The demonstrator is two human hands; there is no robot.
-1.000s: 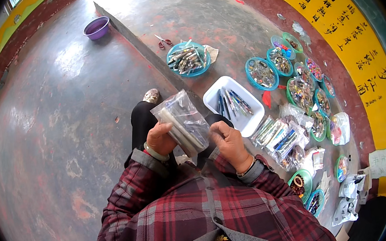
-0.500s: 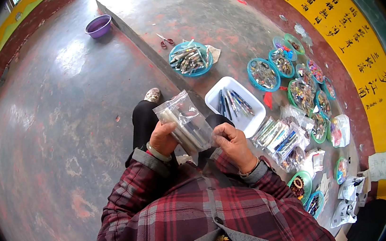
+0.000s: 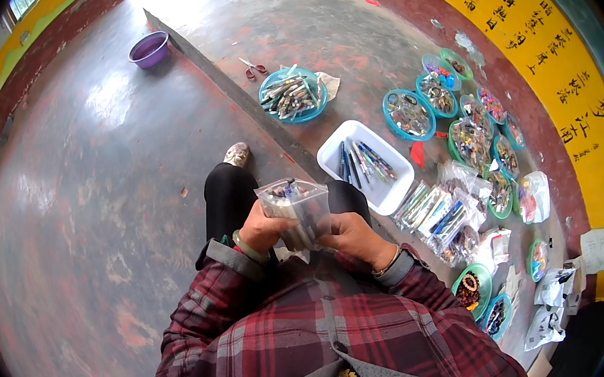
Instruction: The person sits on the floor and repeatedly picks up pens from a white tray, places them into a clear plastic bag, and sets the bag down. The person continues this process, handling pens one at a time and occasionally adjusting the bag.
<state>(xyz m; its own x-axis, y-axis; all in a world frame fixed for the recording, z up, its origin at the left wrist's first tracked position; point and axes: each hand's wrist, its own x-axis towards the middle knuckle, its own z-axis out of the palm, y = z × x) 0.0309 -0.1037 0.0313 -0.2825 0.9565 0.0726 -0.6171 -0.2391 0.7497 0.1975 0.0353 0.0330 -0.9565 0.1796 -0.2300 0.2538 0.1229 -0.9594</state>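
Observation:
Between my two hands, above my lap, is a clear plastic bag [image 3: 294,198] packed with slim stick-like things that look like pens. Its top end is tipped toward me and shows their ends. My left hand [image 3: 265,231] grips the bag's left side, fingers wrapped behind it. At the lower right side my right hand [image 3: 356,239] pinches the plastic, its fingertips partly hidden. Beyond my right knee stands a white tray [image 3: 327,157] with several loose pens [image 3: 366,162] in it.
Bagged pens [image 3: 435,214] lie right of the tray. Several baskets of small items, among them a blue one [image 3: 412,136], line the right side. Ahead are a blue basket of pens [image 3: 293,96], red-handled scissors [image 3: 252,68] and a purple basin [image 3: 149,51]. A raised floor edge [image 3: 231,85] runs diagonally.
The bag has turned from a slanted position with its long side showing to one with its end tipped toward me. My right hand has moved lower and closer to my left.

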